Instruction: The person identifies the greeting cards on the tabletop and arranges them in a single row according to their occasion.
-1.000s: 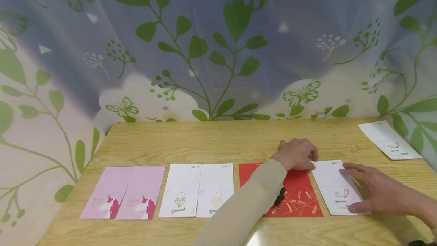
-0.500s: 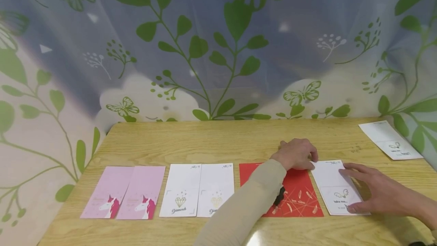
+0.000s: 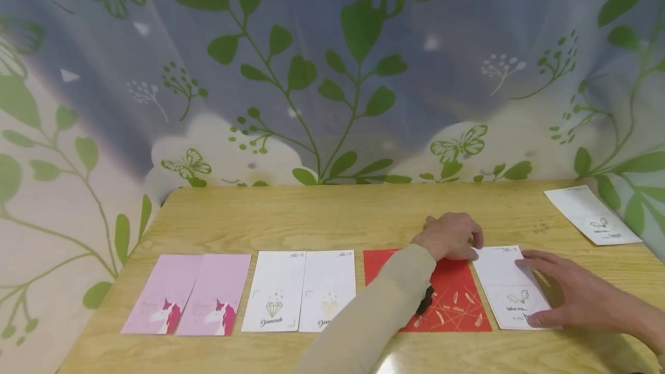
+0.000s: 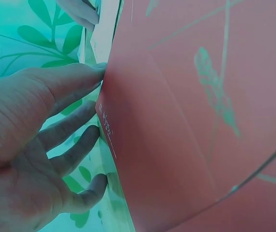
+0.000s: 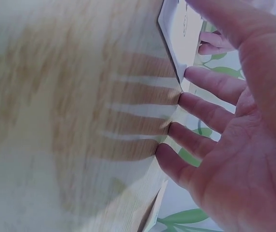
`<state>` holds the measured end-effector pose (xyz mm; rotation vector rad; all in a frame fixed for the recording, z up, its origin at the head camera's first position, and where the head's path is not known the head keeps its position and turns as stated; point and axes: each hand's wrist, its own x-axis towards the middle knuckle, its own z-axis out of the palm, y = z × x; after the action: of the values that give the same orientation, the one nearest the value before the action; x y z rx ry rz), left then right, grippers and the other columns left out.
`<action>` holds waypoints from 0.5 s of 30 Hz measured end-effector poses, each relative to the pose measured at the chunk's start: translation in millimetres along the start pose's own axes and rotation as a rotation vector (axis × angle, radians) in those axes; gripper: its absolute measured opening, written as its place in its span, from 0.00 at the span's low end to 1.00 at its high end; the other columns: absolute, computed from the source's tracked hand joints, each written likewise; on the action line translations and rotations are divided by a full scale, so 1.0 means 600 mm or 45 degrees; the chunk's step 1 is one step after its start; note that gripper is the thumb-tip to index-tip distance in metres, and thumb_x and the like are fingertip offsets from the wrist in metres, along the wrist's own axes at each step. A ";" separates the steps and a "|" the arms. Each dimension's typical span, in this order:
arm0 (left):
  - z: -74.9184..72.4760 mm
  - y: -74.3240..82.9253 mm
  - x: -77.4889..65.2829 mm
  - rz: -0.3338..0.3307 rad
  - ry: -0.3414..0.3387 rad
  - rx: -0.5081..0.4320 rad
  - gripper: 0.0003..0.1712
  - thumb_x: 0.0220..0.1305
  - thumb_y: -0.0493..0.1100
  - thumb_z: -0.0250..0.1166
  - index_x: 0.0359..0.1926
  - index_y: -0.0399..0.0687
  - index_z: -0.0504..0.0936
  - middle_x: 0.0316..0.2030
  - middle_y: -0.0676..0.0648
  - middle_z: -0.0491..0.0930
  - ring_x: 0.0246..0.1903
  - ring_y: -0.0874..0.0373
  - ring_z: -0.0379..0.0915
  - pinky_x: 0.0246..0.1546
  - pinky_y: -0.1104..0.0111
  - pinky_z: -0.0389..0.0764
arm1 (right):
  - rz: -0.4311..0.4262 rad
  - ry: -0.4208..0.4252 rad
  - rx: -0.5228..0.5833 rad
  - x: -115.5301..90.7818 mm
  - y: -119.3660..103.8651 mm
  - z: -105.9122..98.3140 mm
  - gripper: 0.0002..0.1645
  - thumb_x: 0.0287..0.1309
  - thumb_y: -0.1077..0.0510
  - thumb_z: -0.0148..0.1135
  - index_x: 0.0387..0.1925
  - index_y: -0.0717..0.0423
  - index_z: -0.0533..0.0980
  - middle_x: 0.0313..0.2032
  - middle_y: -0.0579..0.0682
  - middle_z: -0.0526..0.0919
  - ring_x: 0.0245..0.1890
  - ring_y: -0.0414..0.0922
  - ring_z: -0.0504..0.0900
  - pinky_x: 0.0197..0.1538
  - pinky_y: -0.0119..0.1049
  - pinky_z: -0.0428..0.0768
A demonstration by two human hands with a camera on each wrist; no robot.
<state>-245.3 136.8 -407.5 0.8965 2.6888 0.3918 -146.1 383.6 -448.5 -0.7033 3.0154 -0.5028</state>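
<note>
My left hand (image 3: 449, 236) reaches across the red cards (image 3: 457, 299), which have gold feather prints. Its fingertips are at their top edge, beside the upper left corner of a white card (image 3: 506, 270). In the left wrist view the thumb (image 4: 75, 77) lies at a red card's corner and the other fingers are spread, loosely bent. My right hand (image 3: 576, 293) is at the white card's right side, thumb over its lower corner and fingertips along its right edge. The right wrist view shows those fingers (image 5: 208, 111) spread, tips down at the table. My left forearm hides part of the red cards.
Two pink unicorn cards (image 3: 213, 276) and two white diamond cards (image 3: 275, 270) lie in the same row to the left. Another white winged card (image 3: 592, 212) lies askew at the table's back right corner. A leaf-printed curtain (image 3: 332, 74) hangs behind the wooden table (image 3: 312, 212).
</note>
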 end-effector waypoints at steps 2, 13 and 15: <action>0.002 0.000 -0.001 -0.002 0.001 0.002 0.05 0.65 0.52 0.71 0.41 0.70 0.86 0.41 0.69 0.79 0.41 0.72 0.69 0.67 0.53 0.68 | -0.024 0.023 0.005 -0.002 0.002 0.004 0.56 0.31 0.38 0.86 0.62 0.59 0.75 0.65 0.64 0.74 0.58 0.63 0.72 0.61 0.13 0.49; 0.001 0.002 -0.001 0.000 0.011 0.005 0.04 0.64 0.52 0.71 0.40 0.70 0.86 0.41 0.69 0.79 0.40 0.71 0.68 0.59 0.57 0.70 | -0.041 0.040 0.009 -0.005 0.005 0.006 0.58 0.32 0.41 0.86 0.64 0.61 0.72 0.66 0.67 0.72 0.60 0.63 0.67 0.56 0.03 0.31; 0.000 0.003 -0.002 -0.001 0.011 0.003 0.04 0.64 0.52 0.72 0.40 0.70 0.86 0.41 0.69 0.79 0.40 0.71 0.68 0.58 0.58 0.70 | -0.050 0.053 0.007 -0.006 0.005 0.007 0.58 0.32 0.41 0.86 0.64 0.61 0.71 0.66 0.66 0.72 0.60 0.61 0.66 0.57 0.03 0.32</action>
<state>-243.4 137.8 -406.7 0.8965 2.6981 0.3931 -143.9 386.7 -453.6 -0.7624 3.0427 -0.5330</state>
